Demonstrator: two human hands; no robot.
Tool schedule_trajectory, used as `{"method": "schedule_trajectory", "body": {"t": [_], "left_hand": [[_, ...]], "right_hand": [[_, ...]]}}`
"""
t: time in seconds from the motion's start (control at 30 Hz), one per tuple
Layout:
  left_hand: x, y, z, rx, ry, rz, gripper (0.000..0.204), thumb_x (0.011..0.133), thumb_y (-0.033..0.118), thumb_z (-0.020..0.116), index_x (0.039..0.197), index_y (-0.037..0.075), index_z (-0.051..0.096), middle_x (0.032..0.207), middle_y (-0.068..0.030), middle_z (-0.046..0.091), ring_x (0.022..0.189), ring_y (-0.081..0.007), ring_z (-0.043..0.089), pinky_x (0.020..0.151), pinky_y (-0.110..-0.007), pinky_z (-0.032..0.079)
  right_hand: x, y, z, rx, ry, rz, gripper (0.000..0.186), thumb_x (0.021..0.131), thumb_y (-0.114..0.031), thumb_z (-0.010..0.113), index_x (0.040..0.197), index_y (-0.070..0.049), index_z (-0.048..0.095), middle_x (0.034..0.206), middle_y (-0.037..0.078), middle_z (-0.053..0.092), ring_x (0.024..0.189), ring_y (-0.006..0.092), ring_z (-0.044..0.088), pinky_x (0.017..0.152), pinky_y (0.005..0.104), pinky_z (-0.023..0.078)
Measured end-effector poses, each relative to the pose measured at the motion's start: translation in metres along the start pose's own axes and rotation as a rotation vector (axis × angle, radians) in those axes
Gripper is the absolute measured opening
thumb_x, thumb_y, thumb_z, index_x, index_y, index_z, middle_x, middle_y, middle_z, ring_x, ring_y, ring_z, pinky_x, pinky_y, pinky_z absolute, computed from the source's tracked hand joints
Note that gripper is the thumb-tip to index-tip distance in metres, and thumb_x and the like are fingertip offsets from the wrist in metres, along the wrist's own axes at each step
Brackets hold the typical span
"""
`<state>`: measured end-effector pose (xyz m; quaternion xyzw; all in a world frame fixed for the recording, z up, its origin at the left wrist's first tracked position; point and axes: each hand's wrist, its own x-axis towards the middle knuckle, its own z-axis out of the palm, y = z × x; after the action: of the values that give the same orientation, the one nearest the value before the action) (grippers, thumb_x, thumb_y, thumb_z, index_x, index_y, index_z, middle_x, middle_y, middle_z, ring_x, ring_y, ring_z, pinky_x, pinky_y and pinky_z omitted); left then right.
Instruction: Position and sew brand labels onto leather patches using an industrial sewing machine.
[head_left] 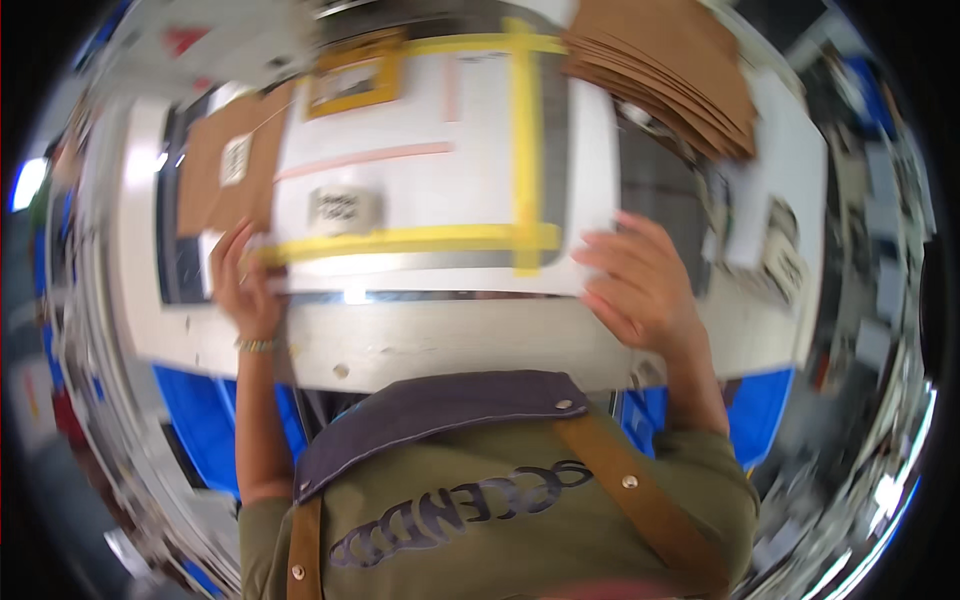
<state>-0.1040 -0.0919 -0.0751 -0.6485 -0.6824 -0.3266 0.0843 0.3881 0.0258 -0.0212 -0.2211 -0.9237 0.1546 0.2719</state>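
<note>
A large white sheet [420,105] lies on the table in front of me, with yellow tape strips [526,150] along its sides and thin pink strips on it. At its near left corner, my left hand [247,285] rests with fingers slightly bent and apart, touching the edge. My right hand [645,285] is beside the near right corner, its fingers stretched and spread; motion blur hides whether they touch the sheet. A tape roll [345,210] with dark print sits on the sheet. Neither hand visibly grips anything.
A yellow frame-like object [355,75] lies at the far left of the sheet. Brown cardboard [225,165] with a white label is at the left. Several brown cardboard pieces [665,70] are stacked far right. Another roll [783,262] lies at the right. Blue bins [765,410] sit below the table edge [450,345].
</note>
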Motion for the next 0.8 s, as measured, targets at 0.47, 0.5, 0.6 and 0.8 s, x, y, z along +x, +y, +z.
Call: {"method": "schedule_trajectory", "body": {"t": [0.47, 0.5, 0.6, 0.8], "left_hand": [[0.001, 0.008, 0.0, 0.076, 0.093, 0.041, 0.024, 0.102, 0.009, 0.06, 0.118, 0.0, 0.075, 0.121, -0.0147, 0.077, 0.11, -0.0327, 0.071, 0.095, -0.041, 0.056], [0.001, 0.007, 0.001, 0.054, 0.09, 0.03, 0.024, 0.102, 0.008, 0.06, 0.118, 0.0, 0.076, 0.12, -0.0146, 0.077, 0.11, -0.0327, 0.071, 0.096, -0.041, 0.056], [0.001, 0.004, 0.001, 0.01, 0.089, 0.012, 0.022, 0.102, 0.007, 0.061, 0.117, 0.001, 0.076, 0.12, -0.0144, 0.077, 0.111, -0.0328, 0.071, 0.096, -0.041, 0.056], [0.004, 0.012, -0.001, -0.095, 0.049, -0.057, 0.023, 0.102, 0.007, 0.064, 0.122, 0.002, 0.074, 0.129, -0.0136, 0.075, 0.118, -0.0313, 0.068, 0.102, -0.04, 0.053]], "right_hand": [[-0.017, -0.004, 0.003, 0.032, -0.003, 0.016, 0.011, 0.082, -0.009, 0.082, 0.084, -0.004, 0.072, 0.101, 0.009, 0.078, 0.105, 0.0305, 0.074, 0.095, 0.0488, 0.059], [-0.015, -0.002, 0.005, 0.034, 0.025, 0.012, 0.011, 0.082, -0.009, 0.082, 0.084, -0.004, 0.072, 0.101, 0.009, 0.078, 0.105, 0.0305, 0.074, 0.095, 0.0488, 0.059], [-0.01, 0.002, 0.005, -0.002, 0.054, 0.013, 0.01, 0.083, -0.007, 0.081, 0.087, -0.004, 0.072, 0.102, 0.009, 0.078, 0.105, 0.0313, 0.074, 0.095, 0.0488, 0.059], [0.01, -0.013, -0.031, -0.183, 0.14, 0.109, 0.017, 0.09, -0.006, 0.077, 0.107, -0.003, 0.076, 0.123, 0.015, 0.077, 0.12, 0.0379, 0.071, 0.107, 0.0505, 0.053]]}}
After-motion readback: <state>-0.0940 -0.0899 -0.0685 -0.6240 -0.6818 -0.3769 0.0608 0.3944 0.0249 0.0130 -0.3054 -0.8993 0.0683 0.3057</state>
